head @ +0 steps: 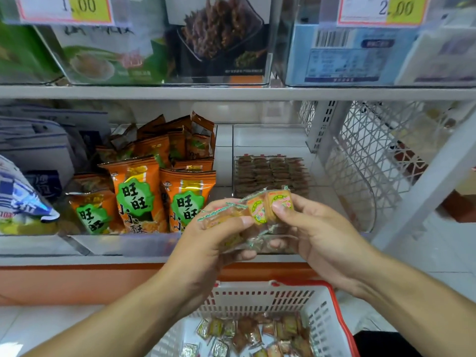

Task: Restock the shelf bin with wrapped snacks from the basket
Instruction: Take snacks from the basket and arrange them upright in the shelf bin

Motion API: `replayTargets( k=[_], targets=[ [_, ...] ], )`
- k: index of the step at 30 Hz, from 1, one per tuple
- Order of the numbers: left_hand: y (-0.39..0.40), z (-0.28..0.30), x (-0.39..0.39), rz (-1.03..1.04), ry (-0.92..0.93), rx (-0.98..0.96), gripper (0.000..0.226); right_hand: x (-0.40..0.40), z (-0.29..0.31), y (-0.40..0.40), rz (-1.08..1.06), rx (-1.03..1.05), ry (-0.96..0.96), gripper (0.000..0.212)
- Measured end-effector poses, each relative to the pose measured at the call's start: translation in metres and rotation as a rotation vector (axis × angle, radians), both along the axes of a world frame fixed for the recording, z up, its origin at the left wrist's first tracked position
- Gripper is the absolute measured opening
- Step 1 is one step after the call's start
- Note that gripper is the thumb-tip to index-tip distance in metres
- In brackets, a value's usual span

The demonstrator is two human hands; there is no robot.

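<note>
My left hand holds a bunch of small clear-wrapped snacks in front of the shelf. My right hand pinches two yellow-labelled wrapped snacks at the top of that bunch. Both hands hover before the clear shelf bin, which holds neat rows of brown wrapped snacks at its back. Below stands the white basket with a red rim; several loose wrapped snacks lie on its bottom.
Orange snack bags fill the bin to the left. A white mesh divider and a shelf post stand to the right. Clear bins with price tags sit on the shelf above. Blue and white packets lie at far left.
</note>
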State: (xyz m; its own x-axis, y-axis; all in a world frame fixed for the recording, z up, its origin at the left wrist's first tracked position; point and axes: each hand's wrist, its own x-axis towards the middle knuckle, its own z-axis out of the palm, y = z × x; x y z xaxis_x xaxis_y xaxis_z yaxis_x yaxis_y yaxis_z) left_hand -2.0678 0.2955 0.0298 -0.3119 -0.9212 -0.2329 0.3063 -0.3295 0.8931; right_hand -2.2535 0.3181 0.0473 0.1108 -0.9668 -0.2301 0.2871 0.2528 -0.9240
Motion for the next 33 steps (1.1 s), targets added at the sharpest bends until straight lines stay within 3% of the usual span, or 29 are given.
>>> replayTargets(
  k=[5, 10, 16, 22, 28, 33],
  targets=[
    [-0.004, -0.003, 0.006, -0.076, 0.067, 0.030, 0.024, 0.006, -0.004, 0.001, 0.026, -0.033, -0.013, 0.029],
    [-0.004, 0.000, 0.007, -0.054, 0.187, 0.161, 0.050, 0.006, -0.005, -0.001, -0.082, -0.025, -0.041, 0.044],
    [-0.005, 0.004, 0.008, -0.068, 0.192, 0.255, 0.028, 0.002, -0.002, -0.001, -0.018, -0.089, 0.075, 0.049],
    [0.000, 0.001, 0.005, -0.203, 0.110, 0.312, 0.039, -0.001, -0.002, 0.004, 0.145, -0.217, 0.304, 0.049],
    [-0.001, -0.002, 0.002, -0.224, 0.270, 0.366, 0.039, 0.001, -0.006, 0.007, 0.125, -0.223, 0.250, 0.061],
    [-0.004, -0.008, -0.002, -0.172, 0.360, 0.354, 0.041, 0.003, -0.007, 0.005, 0.004, -0.067, 0.073, 0.063]
  ],
)
